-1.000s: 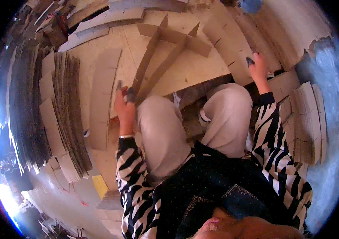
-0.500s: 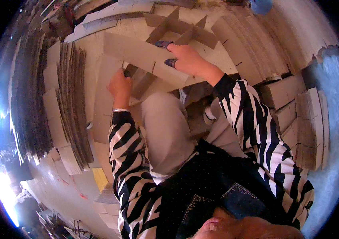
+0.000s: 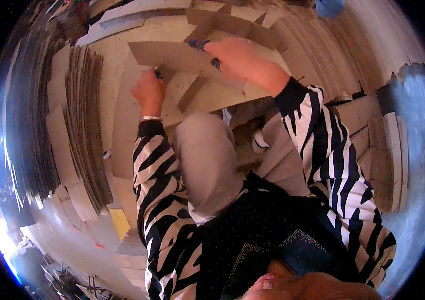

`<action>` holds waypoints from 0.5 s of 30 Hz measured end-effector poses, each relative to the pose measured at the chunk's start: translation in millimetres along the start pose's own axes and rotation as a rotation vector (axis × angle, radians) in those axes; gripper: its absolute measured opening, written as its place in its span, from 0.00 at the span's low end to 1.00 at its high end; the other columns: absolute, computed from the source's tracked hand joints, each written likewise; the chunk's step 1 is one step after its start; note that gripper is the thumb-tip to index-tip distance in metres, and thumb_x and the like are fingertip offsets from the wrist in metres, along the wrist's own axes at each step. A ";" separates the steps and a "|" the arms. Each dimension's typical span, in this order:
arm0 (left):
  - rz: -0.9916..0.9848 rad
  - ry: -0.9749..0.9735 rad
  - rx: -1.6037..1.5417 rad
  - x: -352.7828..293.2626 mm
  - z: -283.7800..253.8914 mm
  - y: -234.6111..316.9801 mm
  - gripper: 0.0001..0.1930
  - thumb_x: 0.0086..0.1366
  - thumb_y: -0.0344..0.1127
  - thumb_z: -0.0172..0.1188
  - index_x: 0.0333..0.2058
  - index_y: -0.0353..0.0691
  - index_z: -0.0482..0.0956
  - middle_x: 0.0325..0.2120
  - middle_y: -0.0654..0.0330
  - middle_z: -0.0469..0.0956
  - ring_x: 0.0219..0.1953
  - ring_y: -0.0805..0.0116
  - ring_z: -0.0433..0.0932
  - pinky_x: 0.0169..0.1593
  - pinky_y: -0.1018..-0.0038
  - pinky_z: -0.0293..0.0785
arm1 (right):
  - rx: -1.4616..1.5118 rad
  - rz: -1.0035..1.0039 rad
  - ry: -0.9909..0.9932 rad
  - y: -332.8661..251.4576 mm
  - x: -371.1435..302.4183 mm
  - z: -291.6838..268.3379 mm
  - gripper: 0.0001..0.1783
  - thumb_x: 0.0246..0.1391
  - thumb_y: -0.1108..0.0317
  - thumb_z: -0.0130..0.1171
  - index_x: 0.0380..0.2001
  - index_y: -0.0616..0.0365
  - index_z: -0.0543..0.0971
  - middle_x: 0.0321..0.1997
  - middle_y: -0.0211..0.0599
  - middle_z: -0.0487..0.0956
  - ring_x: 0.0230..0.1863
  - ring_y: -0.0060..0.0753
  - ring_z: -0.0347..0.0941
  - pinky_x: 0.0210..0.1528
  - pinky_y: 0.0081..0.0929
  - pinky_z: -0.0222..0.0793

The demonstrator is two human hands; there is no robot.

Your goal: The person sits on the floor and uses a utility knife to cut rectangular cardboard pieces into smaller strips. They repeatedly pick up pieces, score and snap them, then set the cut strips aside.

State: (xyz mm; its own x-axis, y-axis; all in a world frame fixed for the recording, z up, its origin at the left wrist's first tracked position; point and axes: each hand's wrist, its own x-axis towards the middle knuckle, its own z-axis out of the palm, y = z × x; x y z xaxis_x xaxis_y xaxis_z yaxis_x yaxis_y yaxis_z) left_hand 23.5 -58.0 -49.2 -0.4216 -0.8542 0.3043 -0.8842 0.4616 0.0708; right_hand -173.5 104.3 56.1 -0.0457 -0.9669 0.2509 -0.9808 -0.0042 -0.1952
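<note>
A long brown cardboard strip (image 3: 172, 52) stands on edge over the pale work surface, with shorter cross strips under it. My left hand (image 3: 150, 91) is closed, pinching a short cardboard strip at the long strip's near left side; a dark cover shows on a fingertip. Another short cardboard strip (image 3: 192, 94) slants out nearer the middle. My right hand (image 3: 237, 57), with dark covers on thumb and forefinger, pinches the long strip along its right half. Whether the strips' slots are fully engaged is hidden. Beyond the right hand stands a cardboard divider grid (image 3: 222, 22) of crossed strips.
Tall stacks of cardboard sheets (image 3: 85, 120) line the left. More stacked cardboard (image 3: 317, 55) lies at the far right, and flat pieces (image 3: 385, 160) stand at the near right. Blue sheeting (image 3: 420, 145) hangs along the right edge. My knee (image 3: 205, 160) is close below the surface.
My right hand has shifted slightly left and up along the long strip, which now leans more. My left hand has moved slightly up, still gripping. The whole view has tilted a little.
</note>
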 end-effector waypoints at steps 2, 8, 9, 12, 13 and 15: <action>0.029 -0.011 0.026 -1.7 -7.6 -3.5 0.10 0.52 0.37 0.57 0.34 0.46 0.77 0.31 0.58 0.79 0.35 0.54 0.79 0.38 0.55 0.69 | -0.061 0.000 -0.038 -0.4 11.2 -5.2 0.22 0.40 0.75 0.55 0.44 0.50 0.74 0.34 0.44 0.78 0.40 0.52 0.74 0.39 0.47 0.69; 0.271 0.150 -0.188 -40.8 -25.3 42.2 0.10 0.48 0.33 0.59 0.32 0.42 0.76 0.29 0.54 0.78 0.34 0.52 0.78 0.36 0.56 0.70 | -0.015 -0.059 -0.103 11.5 29.4 8.1 0.22 0.40 0.74 0.56 0.44 0.50 0.75 0.35 0.43 0.79 0.42 0.52 0.74 0.39 0.47 0.70; 0.315 0.030 -0.226 -45.3 -20.3 56.1 0.10 0.47 0.32 0.59 0.31 0.42 0.76 0.30 0.53 0.78 0.34 0.51 0.78 0.36 0.57 0.71 | -0.031 -0.055 -0.110 26.4 23.9 14.9 0.23 0.39 0.74 0.56 0.44 0.51 0.75 0.35 0.44 0.78 0.41 0.52 0.74 0.38 0.46 0.70; 0.322 -0.161 -0.266 -57.1 -22.7 53.6 0.09 0.47 0.29 0.58 0.30 0.41 0.77 0.30 0.52 0.77 0.34 0.50 0.77 0.34 0.58 0.73 | 0.000 -0.103 -0.128 35.0 10.9 35.7 0.24 0.39 0.74 0.57 0.45 0.53 0.74 0.35 0.46 0.78 0.40 0.52 0.74 0.37 0.46 0.70; 0.340 -0.168 -0.274 -58.0 -13.3 57.7 0.09 0.47 0.29 0.58 0.30 0.41 0.77 0.29 0.52 0.77 0.34 0.50 0.77 0.34 0.58 0.73 | 0.008 -0.078 -0.175 38.5 -4.9 42.9 0.24 0.38 0.74 0.57 0.45 0.53 0.74 0.34 0.46 0.78 0.39 0.52 0.74 0.36 0.46 0.70; 0.280 -0.176 -0.183 -72.9 -22.7 22.2 0.09 0.46 0.28 0.58 0.30 0.41 0.77 0.29 0.52 0.77 0.34 0.50 0.77 0.34 0.58 0.73 | 0.131 -0.109 -0.240 9.7 -9.1 73.8 0.23 0.39 0.74 0.57 0.44 0.54 0.74 0.33 0.47 0.78 0.38 0.53 0.74 0.35 0.46 0.69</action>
State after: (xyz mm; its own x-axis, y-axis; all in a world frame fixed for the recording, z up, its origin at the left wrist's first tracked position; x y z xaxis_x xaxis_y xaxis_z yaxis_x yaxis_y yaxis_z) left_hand 39.2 19.9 -48.2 -0.6842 -0.7094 0.1690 -0.6858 0.7047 0.1817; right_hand -168.6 94.3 -18.1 0.1199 -0.9916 0.0482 -0.9440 -0.1289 -0.3036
